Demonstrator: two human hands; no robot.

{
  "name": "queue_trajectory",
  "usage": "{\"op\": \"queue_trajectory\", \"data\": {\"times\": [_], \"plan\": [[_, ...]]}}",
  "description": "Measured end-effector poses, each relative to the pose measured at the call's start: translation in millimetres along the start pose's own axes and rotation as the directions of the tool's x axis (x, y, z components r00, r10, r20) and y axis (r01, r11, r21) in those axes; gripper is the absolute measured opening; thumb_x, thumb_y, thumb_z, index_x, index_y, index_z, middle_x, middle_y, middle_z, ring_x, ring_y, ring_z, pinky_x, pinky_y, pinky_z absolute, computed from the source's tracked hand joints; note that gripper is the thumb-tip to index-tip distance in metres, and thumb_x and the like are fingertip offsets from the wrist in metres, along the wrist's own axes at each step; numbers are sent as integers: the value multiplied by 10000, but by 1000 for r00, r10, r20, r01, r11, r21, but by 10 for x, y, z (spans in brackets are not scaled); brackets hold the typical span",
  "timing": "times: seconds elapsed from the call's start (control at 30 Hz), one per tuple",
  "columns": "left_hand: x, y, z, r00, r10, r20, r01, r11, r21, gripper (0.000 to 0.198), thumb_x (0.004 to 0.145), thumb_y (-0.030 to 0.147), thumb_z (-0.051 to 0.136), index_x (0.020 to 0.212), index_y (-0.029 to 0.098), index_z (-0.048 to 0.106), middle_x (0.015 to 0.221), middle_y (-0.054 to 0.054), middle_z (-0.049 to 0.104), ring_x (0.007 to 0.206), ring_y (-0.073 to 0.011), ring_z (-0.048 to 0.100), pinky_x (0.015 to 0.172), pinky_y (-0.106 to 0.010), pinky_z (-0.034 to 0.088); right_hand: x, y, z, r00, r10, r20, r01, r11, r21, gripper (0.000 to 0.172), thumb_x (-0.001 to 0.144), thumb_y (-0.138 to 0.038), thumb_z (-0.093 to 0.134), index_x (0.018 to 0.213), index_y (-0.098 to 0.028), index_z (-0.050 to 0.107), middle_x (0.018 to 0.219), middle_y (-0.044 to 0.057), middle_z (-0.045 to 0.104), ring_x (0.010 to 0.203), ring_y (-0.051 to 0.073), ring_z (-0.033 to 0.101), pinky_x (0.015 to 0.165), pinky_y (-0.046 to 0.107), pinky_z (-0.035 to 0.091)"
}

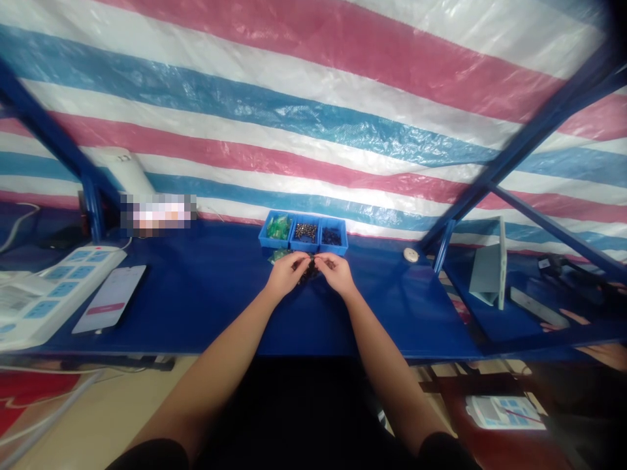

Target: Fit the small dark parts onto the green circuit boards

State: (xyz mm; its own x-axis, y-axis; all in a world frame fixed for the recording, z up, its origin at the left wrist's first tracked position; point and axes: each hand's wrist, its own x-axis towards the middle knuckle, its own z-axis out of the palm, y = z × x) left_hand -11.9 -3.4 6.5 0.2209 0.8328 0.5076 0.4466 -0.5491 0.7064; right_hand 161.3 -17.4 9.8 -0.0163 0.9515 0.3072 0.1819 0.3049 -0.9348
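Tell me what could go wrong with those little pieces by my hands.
The dark pieces look loose on the blue table by your left hand and right hand, so a nudge might scatter them. The open blue bins stand close beyond; a knock could spill their contents.

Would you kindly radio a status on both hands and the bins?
Left hand and right hand close together at small dark parts, grip unclear. Three blue bins just beyond, holding green packets, metallic pieces, dark pieces. Nothing visibly blocking either hand.
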Motion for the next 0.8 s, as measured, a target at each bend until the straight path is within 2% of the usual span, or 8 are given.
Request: {"op": "queue_trajectory", "data": {"times": [0.2, 0.57, 0.8], "plan": [[-8, -28, 20, 999, -48, -8, 48, 999, 8, 243, 889, 400, 532, 999, 219, 653, 776, 4, 685, 670, -135, 630, 643, -247, 491, -4, 32, 7, 1000, -11, 7, 11, 1000, -5, 328, 808, -482, 616, 892, -178, 707, 779, 54, 703, 699, 179, 643, 686, 301, 529], [-8, -36, 10, 998, -53, 23, 53, 998, 15, 248, 907, 408, 500, 947, 218, 653, 808, -4, 699, 696, -144, 644, 656, -250, 492, -11, 0, 10, 1000, -8, 2, 8, 1000, -18, 334, 801, -475, 627, 947, -186, 710, 793, 54, 708, 712, 183, 645, 694, 302, 534], [-5, -60, 26, 1000, 5, 9, -6, 999, 35, 283, 924, 416, 462, 952, 213, 656, 860, -20, 709, 722, -151, 645, 681, -258, 491, -8, -16, 5, 1000, 8, -10, -8, 1000, -18, 367, 792, -483, 635, 1011, -196, 701, 778, 46, 702, 705, 179, 642, 678, 299, 533]]}}
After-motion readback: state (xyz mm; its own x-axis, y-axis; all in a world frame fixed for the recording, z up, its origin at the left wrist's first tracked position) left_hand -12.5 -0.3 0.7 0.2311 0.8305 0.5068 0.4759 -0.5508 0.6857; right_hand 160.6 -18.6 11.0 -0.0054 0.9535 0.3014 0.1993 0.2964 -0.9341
